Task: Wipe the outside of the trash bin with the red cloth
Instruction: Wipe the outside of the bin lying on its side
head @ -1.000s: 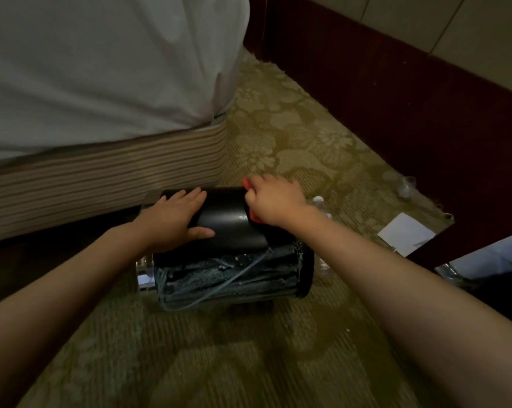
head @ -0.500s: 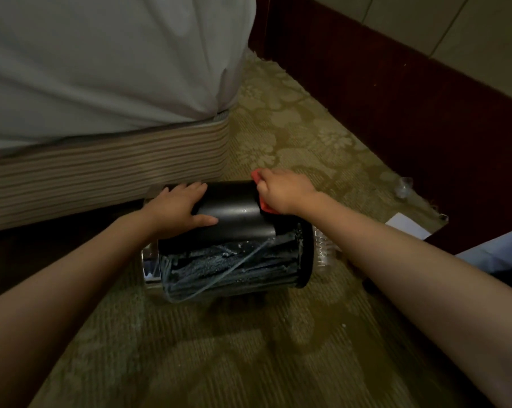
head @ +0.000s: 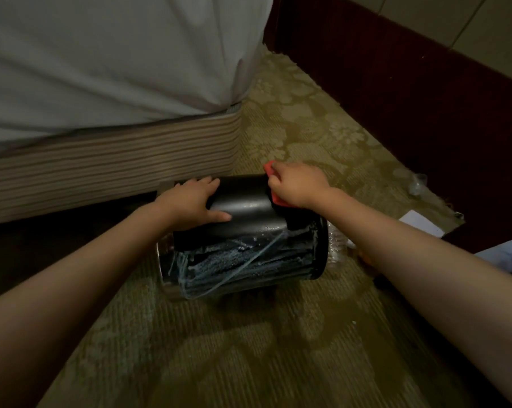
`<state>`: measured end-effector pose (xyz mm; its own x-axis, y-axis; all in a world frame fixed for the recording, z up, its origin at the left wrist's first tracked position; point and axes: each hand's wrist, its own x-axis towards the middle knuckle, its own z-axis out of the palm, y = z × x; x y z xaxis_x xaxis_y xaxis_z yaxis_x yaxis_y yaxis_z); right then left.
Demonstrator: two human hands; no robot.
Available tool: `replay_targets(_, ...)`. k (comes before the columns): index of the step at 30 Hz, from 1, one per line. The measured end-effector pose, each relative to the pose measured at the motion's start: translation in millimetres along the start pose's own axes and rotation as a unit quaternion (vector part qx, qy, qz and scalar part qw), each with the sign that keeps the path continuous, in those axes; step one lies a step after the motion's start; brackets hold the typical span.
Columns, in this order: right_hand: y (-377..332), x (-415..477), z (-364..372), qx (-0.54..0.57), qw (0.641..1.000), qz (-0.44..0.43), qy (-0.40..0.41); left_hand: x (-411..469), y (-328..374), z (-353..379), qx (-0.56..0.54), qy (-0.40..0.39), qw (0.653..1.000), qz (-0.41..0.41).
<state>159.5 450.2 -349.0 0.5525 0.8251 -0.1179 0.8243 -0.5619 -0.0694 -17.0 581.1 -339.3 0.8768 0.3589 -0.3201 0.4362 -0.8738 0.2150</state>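
Observation:
A black trash bin [head: 248, 210] lies on its side on the carpet, just in front of the bed base. Its near side shows a blue-grey mesh with a loose cord. My left hand [head: 190, 203] rests flat on the bin's upper left, fingers spread over the curve and thumb pointing right. My right hand [head: 297, 184] grips the red cloth [head: 273, 184] and presses it against the bin's upper right edge. Only two red corners of the cloth show past my fingers.
A bed with a white sheet [head: 116, 69] and a striped base [head: 110, 163] stands to the left. A dark red wall panel [head: 410, 113] runs along the right. A clear plastic cup [head: 418, 184], a white paper [head: 421, 223] and a clear bottle [head: 338, 245] lie on the patterned carpet [head: 293, 122].
My right hand has slid the red cloth away from me along the bin's top right edge. My left hand has stayed pressed on the bin.

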Motion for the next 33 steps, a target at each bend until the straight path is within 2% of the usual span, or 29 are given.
replay_targets(3,5.6,-23.0,4.3,0.015,0.997,-0.041,0.057,-6.6,2.9,3.6,0.031,0.006,0.999,-0.007)
replay_targets(6,13.7,-38.0,-0.9,0.052,0.992,-0.087,0.079,-17.7,5.8,13.6,0.066,0.013,0.998,-0.008)
replay_targets(8,18.7,-40.1,-8.7,0.191,0.973,-0.031,0.123,-20.3,7.3,15.2,0.066,0.001,0.998,-0.012)
replay_targets(9,22.6,-39.8,-15.4,0.305,0.941,0.027,0.142,-19.4,7.5,14.4,0.062,-0.006,0.998,-0.018)
replay_targets(11,37.6,-39.6,-32.6,0.486,0.839,0.140,0.199,-14.7,8.6,11.1,0.053,-0.019,0.998,-0.028)
replay_targets(12,48.0,-41.1,-40.4,0.521,0.800,0.176,0.242,-12.1,10.0,10.0,0.050,-0.019,0.998,-0.032)
replay_targets(13,57.6,-44.6,-46.3,0.515,0.788,0.191,0.279,-9.4,12.4,9.9,0.051,-0.012,0.998,-0.027)
replay_targets(15,69.5,-55.5,-49.9,0.443,0.826,0.165,0.307,-3.1,20.3,10.9,0.065,0.013,0.998,0.022)
replay_targets(16,68.4,-60.6,-46.2,0.410,0.856,0.132,0.286,0.2,23.7,11.0,0.061,0.010,0.997,0.049)
replay_targets(18,57.4,-68.1,-28.0,0.307,0.931,0.042,0.192,6.5,27.7,10.2,0.004,-0.019,0.998,0.055)
replay_targets(20,41.3,-68.9,-3.0,0.186,0.974,-0.041,0.120,13.7,26.2,9.1,-0.020,-0.020,0.999,0.045)
replay_targets(21,34.5,-67.8,6.1,0.160,0.978,-0.063,0.119,16.8,24.4,8.1,-0.017,-0.016,0.999,0.042)
replay_targets(29,45.4,-115.8,41.3,0.146,0.977,-0.075,0.137,28.7,17.9,1.5,-0.061,-0.028,0.997,0.036)
replay_targets(33,39.5,-76.8,28.8,0.121,0.978,-0.041,0.168,30.3,22.3,3.0,-0.055,-0.021,0.998,0.030)
